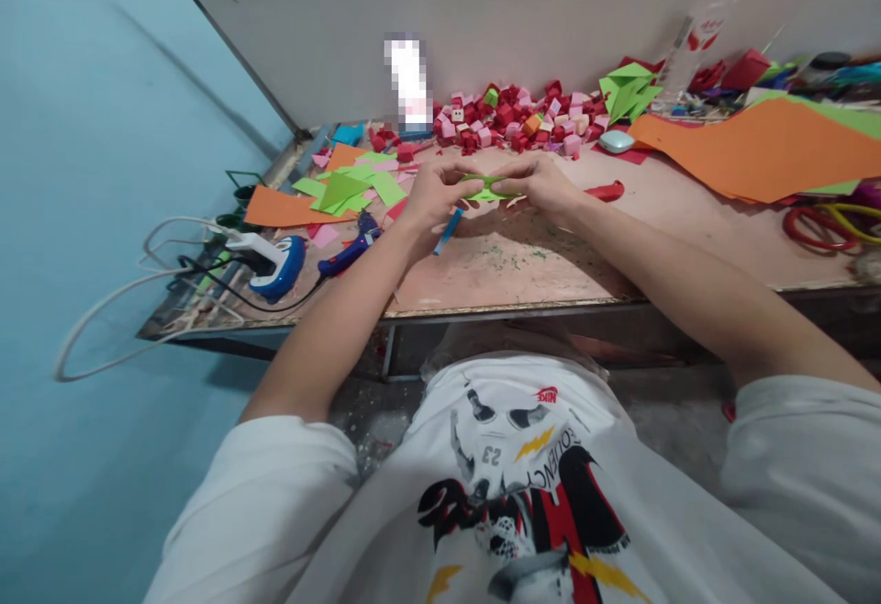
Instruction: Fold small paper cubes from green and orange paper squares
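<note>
A small piece of bright green foam sheet or paper (487, 189) is held between my two hands above the table. My left hand (440, 191) pinches its left end, thumb below and fingers over the top. At the other end my right hand (540, 184) grips it in the same way. The fingers hide part of the piece, so its full shape cannot be made out. Under my left wrist lies a short blue strip (448, 231). A red-handled tool (607, 191) rests just beyond my right hand.
Red and pink little cubes (516, 119) are heaped along the back wall. To the left lie green cut pieces (351, 186), a blue glue gun (351, 248) and a blue plug adapter (279, 269). Orange sheets (763, 150), red-handled scissors (819, 228) and a clear bottle (698, 30) occupy the right.
</note>
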The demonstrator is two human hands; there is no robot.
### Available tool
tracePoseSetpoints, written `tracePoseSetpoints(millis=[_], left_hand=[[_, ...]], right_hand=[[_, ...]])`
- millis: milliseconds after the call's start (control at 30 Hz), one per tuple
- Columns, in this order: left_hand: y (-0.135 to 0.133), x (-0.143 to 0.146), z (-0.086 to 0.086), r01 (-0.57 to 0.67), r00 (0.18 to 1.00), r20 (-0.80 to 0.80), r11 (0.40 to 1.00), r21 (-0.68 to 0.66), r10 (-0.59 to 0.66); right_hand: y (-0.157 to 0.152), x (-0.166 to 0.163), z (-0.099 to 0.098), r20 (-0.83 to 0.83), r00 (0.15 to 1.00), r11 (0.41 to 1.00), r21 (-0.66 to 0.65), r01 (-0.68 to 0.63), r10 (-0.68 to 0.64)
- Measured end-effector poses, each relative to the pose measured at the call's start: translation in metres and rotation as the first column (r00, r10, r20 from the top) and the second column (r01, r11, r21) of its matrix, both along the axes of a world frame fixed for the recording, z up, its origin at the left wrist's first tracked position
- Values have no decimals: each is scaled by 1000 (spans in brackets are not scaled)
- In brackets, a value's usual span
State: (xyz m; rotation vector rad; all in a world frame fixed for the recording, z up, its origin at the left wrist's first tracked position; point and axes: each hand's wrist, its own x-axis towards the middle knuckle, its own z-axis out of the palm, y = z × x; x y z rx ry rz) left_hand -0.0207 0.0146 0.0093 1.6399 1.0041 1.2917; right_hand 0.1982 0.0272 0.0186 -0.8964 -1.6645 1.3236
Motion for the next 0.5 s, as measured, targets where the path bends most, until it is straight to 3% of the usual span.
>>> tracePoseSetpoints(millis=[300,500], left_hand=[[-6,2,7,-44,999,-19,999,-15,44],[-9,4,10,-41,999,-13,999,25,41]], right_hand=[[0,1,-1,-25,1000,1000,-28,-10,9],[-3,6,4,18,988,986,-74,-152,154]])
